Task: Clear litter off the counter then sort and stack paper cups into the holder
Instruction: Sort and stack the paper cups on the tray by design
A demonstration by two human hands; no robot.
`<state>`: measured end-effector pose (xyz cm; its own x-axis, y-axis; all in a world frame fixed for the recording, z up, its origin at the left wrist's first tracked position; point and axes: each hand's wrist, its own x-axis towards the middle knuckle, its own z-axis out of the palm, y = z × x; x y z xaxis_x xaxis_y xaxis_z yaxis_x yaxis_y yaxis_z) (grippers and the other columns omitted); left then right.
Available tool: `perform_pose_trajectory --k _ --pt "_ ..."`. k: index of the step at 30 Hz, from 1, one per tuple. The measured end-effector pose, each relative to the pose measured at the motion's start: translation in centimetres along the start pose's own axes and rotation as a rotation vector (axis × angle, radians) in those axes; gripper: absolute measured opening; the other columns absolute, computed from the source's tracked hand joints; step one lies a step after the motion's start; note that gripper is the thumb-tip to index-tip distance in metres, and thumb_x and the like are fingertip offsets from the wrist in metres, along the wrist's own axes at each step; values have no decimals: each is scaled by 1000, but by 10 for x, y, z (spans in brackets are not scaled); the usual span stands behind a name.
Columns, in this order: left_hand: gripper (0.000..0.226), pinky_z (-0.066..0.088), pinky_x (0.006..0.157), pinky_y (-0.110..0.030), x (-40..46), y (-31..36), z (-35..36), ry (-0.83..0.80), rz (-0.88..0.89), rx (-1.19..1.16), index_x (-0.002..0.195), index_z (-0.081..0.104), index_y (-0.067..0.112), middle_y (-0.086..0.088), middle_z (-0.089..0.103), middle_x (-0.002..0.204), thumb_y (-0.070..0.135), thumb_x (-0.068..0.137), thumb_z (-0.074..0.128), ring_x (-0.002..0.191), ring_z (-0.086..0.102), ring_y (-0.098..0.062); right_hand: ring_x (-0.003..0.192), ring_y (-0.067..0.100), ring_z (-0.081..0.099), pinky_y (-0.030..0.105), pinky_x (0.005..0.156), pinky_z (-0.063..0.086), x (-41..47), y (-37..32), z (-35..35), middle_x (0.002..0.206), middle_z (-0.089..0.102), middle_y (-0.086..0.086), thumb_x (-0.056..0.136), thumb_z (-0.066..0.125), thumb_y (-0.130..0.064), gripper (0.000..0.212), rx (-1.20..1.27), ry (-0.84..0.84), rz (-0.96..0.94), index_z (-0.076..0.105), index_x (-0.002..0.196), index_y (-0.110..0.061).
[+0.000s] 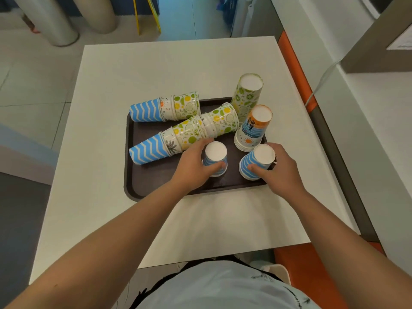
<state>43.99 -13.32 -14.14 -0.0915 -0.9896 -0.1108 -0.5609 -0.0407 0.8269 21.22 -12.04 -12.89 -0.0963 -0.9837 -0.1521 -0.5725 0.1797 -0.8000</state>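
A dark brown tray (156,181) lies on the white table (169,68). My left hand (194,166) grips an upside-down blue striped cup (215,153) near the tray's front. My right hand (281,169) grips a short upside-down stack of blue striped cups (256,160) at the tray's front right. Behind it stand an upside-down orange-and-blue stack (254,130) and a taller lemon-patterned stack (246,94). Two mixed stacks lie on their sides at the left: one at the back (165,108), one longer and slanting (182,137).
The table's right edge meets an orange bench (296,70) and a white wall ledge with a cable (321,83). Tiled floor and grey pillars (49,18) lie beyond the far left. A yellow frame (147,16) stands past the far edge.
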Motion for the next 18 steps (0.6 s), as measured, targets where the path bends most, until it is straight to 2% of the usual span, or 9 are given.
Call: perform_pose_trajectory --k 3,7,9,11,13,15,18 --pt "57 49 86 -21 5 -1 -6 46 -56 -95 124 59 20 8 65 117 38 76 82 104 61 -7 105 13 56 25 85 44 2 1 -1 112 59 -6 70 85 -21 63 -3 -1 8 53 124 -19" --pt "48 50 69 -8 7 4 -15 100 -130 -197 119 61 21 8 68 103 38 79 79 87 63 1 103 10 54 20 80 43 3 0 -4 112 57 -8 70 86 -20 67 -13 -27 9 50 126 -19" --pt "46 54 71 -11 9 7 -17 134 -149 -268 118 63 19 7 70 102 39 79 79 90 67 -3 103 9 54 19 81 44 2 0 -4 113 56 -9 70 86 -20 69 -8 -34 8 49 127 -20" --pt "52 59 79 -25 11 16 -19 169 -148 -343 120 64 19 5 71 106 43 77 80 94 69 -8 105 9 55 23 85 47 0 1 -3 115 57 -9 69 87 -20 70 13 -35 12 48 127 -21" --pt "54 60 83 -34 13 31 -20 205 -116 -401 120 64 22 5 72 107 47 75 79 94 70 -9 106 9 55 26 90 49 -2 2 -5 115 57 -9 67 88 -18 74 43 -48 18 47 128 -22" --pt "49 59 80 -28 12 53 -19 219 -31 -413 119 63 22 8 71 108 42 77 80 95 68 -6 109 8 54 24 93 46 -5 3 -9 118 56 -9 64 89 -15 83 68 -71 29 43 134 -21" --pt "48 54 72 -18 11 80 -9 147 126 -373 120 60 22 12 66 109 30 77 82 94 64 0 116 10 51 23 96 40 -10 5 -23 130 50 -8 64 89 -14 91 63 -75 26 39 139 -22"
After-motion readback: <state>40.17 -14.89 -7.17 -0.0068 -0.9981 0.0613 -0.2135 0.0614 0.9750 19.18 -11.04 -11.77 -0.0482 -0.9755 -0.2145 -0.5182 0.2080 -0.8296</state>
